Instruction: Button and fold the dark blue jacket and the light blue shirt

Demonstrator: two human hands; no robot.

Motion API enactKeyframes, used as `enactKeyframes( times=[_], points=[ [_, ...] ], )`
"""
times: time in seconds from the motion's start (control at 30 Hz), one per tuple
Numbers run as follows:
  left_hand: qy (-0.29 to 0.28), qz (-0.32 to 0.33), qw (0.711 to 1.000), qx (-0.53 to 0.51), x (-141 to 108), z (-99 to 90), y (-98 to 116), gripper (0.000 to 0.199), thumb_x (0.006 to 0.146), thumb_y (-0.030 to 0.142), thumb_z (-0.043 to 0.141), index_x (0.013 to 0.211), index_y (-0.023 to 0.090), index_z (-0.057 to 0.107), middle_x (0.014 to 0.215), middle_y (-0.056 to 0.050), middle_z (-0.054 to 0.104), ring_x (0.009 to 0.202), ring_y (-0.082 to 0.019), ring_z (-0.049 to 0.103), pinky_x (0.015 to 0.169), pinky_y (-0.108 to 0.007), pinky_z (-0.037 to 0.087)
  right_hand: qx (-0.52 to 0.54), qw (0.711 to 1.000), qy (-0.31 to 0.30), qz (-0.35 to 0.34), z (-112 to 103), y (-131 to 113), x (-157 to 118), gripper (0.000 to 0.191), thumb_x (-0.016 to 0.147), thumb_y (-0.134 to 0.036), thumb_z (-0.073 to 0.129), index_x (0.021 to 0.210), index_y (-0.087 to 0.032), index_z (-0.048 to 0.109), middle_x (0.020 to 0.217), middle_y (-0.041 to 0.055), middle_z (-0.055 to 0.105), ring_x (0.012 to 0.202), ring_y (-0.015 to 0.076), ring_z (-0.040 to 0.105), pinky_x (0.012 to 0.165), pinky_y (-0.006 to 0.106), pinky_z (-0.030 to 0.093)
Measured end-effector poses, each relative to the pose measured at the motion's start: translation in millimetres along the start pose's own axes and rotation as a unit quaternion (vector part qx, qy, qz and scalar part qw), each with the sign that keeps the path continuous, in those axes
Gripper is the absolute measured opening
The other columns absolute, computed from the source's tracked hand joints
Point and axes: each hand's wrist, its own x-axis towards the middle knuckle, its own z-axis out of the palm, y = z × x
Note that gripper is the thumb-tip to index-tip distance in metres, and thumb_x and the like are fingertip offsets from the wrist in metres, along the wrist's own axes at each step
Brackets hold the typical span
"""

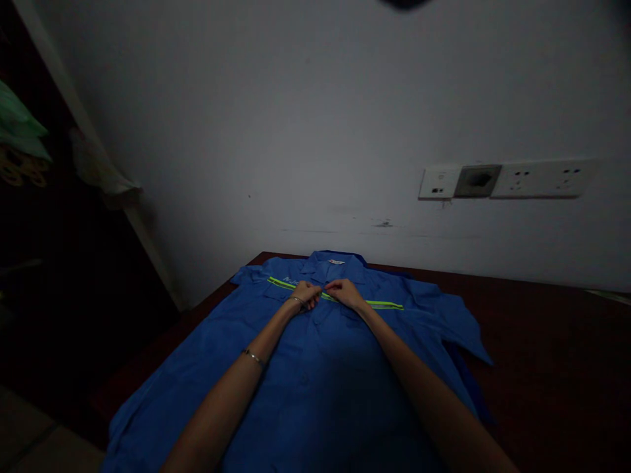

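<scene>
A blue short-sleeved shirt (315,368) lies face up, its collar toward the wall and a yellow-green stripe across the chest. At its front opening, just below the collar, my left hand (306,294) pinches the fabric, fingers closed. Close beside it on the right, my right hand (344,292) also pinches the shirt's front edge. Their fingertips nearly meet. Any button between them is too small to make out. Darker blue cloth shows from under the shirt at the right and behind the collar.
The dark red-brown table (542,341) extends to the right. Behind it stands a pale wall (296,131) with sockets (537,179) at the right. Green cloth (20,125) hangs at the far left, and floor tiles (29,433) show at the lower left.
</scene>
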Motion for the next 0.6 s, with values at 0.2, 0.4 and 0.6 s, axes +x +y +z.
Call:
enactKeyframes(
  times=[0.2,0.4,0.6],
  points=[
    [-0.033,0.009,0.999,-0.014,0.4,-1.4,-2.5,0.023,0.069,0.026,0.058,0.051,0.014,0.051,0.038,0.004,0.047,0.03,-0.006,0.042,0.037,-0.017,0.035,0.038,0.994,-0.083,0.064,-9.0,-10.8,8.7,0.013,0.063,-0.011,0.061,0.075,-0.013,0.068,0.056,-0.0028,0.061,0.044,0.0069,0.049,0.045,0.017,0.041],
    [-0.024,0.014,1.0,-0.013,-3.5,0.5,-0.2,0.021,0.066,0.028,0.064,0.054,0.014,0.054,0.038,0.006,0.047,0.031,-0.005,0.042,0.036,-0.016,0.034,0.047,0.99,-0.104,0.077,-10.8,-13.3,13.9,0.011,0.063,-0.011,0.061,0.073,-0.012,0.066,0.052,-0.0041,0.058,0.042,0.0064,0.047,0.041,0.017,0.041],
    [-0.009,0.01,0.998,-0.057,-7.3,2.2,2.2,0.01,0.068,0.022,0.064,0.066,0.012,0.06,0.035,0.009,0.043,0.029,-0.005,0.039,0.035,-0.016,0.032,0.038,0.992,-0.094,0.077,-11.2,-14.9,13.4,0.013,0.064,-0.01,0.06,0.077,-0.011,0.065,0.05,-0.0042,0.056,0.041,0.0059,0.044,0.038,0.016,0.039]
  ],
)
